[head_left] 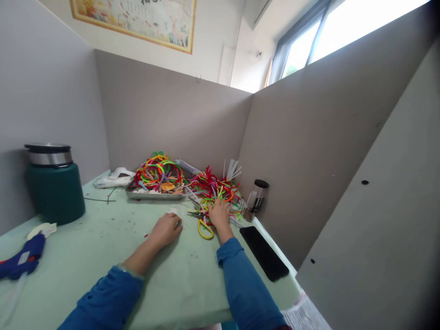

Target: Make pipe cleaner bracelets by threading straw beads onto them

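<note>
My left hand [167, 230] rests on the green tabletop with its fingers curled in. A small white thing [173, 211] lies just beyond its knuckles; what the fingers hold, if anything, is hidden. My right hand [219, 215] reaches into a loose heap of pipe cleaners [209, 181], red, green, yellow and white, its fingers stretched forward among the stems. Beside that hand lies a pair of scissors [206, 230] with yellow handles, blades partly under the heap. Left of the heap, a metal tray [154, 196] carries bent, coiled pipe cleaners [160, 172] and small flat pieces.
A dark green flask [57, 188] and a blue glue gun [25, 259] stand and lie at the left. A black phone [264, 253] lies along the right edge, near a clear black-capped jar [257, 198]. Grey partitions [178, 105] enclose the table.
</note>
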Demonstrator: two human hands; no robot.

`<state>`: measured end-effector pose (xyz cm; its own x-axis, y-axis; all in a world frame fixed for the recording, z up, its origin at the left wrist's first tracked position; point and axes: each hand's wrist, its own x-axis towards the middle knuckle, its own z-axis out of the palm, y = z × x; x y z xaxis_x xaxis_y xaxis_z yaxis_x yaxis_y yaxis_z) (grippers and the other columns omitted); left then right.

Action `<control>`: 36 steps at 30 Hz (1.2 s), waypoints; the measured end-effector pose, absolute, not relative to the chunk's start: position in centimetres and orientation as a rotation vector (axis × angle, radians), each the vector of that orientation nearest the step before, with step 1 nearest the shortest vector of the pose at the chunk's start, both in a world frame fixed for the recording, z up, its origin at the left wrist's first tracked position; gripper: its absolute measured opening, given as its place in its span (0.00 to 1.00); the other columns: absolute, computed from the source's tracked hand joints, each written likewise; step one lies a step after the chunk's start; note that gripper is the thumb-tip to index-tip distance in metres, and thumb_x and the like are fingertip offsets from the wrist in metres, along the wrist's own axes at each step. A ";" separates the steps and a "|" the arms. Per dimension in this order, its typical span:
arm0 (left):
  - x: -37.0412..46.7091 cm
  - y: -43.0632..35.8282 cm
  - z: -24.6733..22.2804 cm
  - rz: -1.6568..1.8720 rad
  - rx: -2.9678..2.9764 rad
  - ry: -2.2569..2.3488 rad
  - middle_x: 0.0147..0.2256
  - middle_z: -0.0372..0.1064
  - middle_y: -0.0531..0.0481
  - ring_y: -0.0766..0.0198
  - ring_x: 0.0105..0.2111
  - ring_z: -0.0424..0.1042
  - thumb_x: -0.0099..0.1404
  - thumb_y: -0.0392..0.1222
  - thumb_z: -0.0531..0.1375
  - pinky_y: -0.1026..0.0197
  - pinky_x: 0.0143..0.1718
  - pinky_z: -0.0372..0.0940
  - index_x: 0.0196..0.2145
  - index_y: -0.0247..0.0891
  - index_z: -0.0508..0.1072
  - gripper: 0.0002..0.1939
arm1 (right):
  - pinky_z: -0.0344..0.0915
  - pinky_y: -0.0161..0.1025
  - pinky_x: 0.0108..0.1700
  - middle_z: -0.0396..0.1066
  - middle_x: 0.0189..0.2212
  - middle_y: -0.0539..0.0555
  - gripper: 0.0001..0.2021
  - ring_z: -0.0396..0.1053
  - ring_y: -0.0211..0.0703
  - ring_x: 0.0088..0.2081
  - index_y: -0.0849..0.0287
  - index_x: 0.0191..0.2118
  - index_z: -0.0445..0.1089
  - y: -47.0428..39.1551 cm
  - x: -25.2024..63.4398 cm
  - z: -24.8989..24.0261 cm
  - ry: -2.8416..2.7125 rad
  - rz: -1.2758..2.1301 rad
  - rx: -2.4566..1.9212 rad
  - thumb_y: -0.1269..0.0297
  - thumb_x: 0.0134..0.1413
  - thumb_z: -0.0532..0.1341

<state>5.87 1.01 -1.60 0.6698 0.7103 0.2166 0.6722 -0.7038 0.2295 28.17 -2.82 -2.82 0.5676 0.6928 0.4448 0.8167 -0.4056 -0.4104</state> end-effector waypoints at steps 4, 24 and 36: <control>5.9 0.9 -1.4 0.421 2.724 1.168 0.47 0.73 0.41 0.53 0.48 0.67 0.63 0.40 0.55 0.58 0.50 0.59 0.43 0.37 0.78 0.15 | 0.55 0.46 0.56 0.63 0.58 0.71 0.31 0.60 0.58 0.58 0.71 0.64 0.54 -2.2 27.1 -2.5 -1.414 -0.191 -2.131 0.55 0.63 0.53; 6.0 0.8 -1.7 0.451 2.760 1.155 0.46 0.73 0.39 0.51 0.47 0.67 0.63 0.40 0.55 0.55 0.50 0.60 0.41 0.36 0.79 0.15 | 0.60 0.51 0.51 0.72 0.48 0.68 0.14 0.67 0.59 0.53 0.63 0.44 0.76 -1.8 34.8 -2.4 -1.231 -0.147 -2.521 0.65 0.57 0.57; 6.0 0.7 -1.6 0.460 2.771 1.155 0.44 0.73 0.38 0.51 0.46 0.67 0.62 0.40 0.54 0.54 0.48 0.60 0.41 0.35 0.78 0.15 | 0.66 0.44 0.44 0.77 0.40 0.65 0.13 0.74 0.57 0.44 0.61 0.41 0.76 -0.5 37.4 0.7 -1.079 -0.021 -2.353 0.62 0.50 0.62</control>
